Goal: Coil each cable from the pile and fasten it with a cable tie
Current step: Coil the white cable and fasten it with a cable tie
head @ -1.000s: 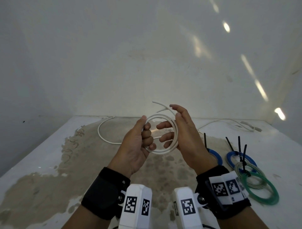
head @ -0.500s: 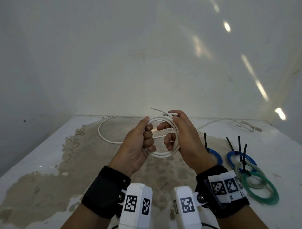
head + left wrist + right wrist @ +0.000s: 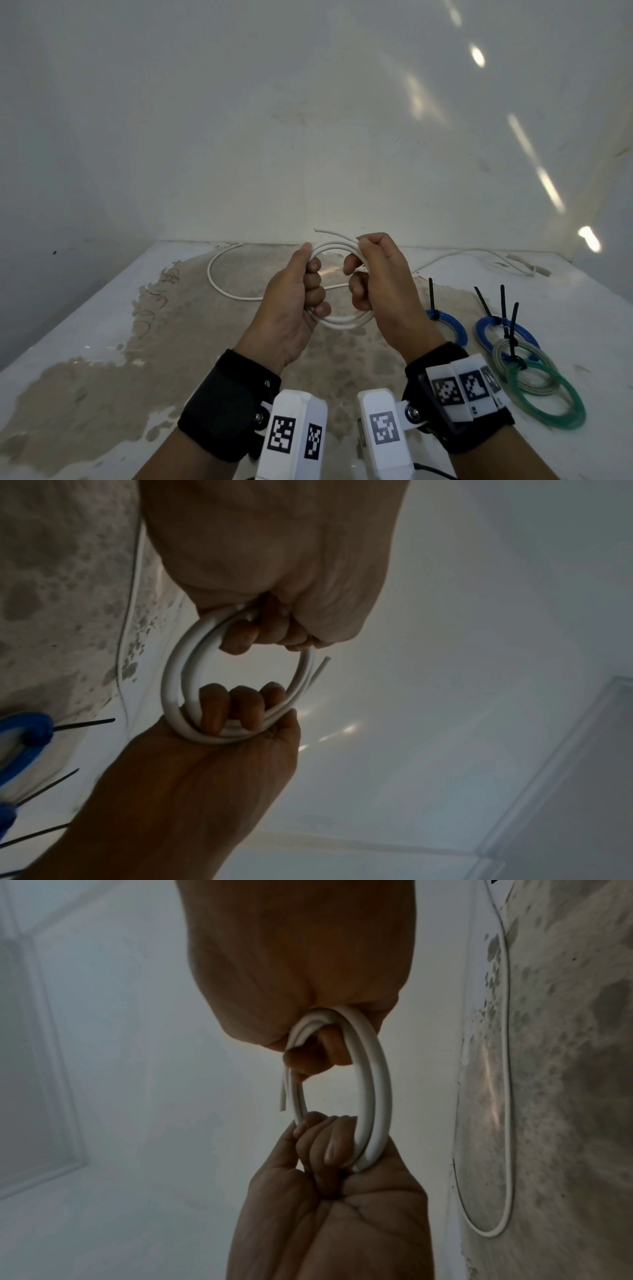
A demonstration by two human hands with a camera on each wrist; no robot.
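Note:
A white cable coil (image 3: 342, 323) of a few turns hangs in the air between both hands above the table (image 3: 85, 346). My left hand (image 3: 313, 284) grips its left side with curled fingers. Fingers and thumb of my right hand (image 3: 356, 294) are closed round its right side. A short free end (image 3: 329, 233) sticks out at the top. The cable's tail (image 3: 219, 289) trails in a loop on the table behind. The left wrist view shows the coil (image 3: 174, 669) held by the left hand (image 3: 260, 631) above and the right hand (image 3: 240, 710) below. The right wrist view has the same coil (image 3: 380, 1083).
Tied coils lie at the right: two blue ones (image 3: 457, 330) (image 3: 484, 329), a pale one (image 3: 501, 353) and a green one (image 3: 565, 411), each with a black tie (image 3: 512, 325) sticking up. Another white cable (image 3: 479, 254) lies at the back right by the wall.
The right hand's fingers, straighter before, have curled round the coil's right side. The free end has swung down closer to the coil.

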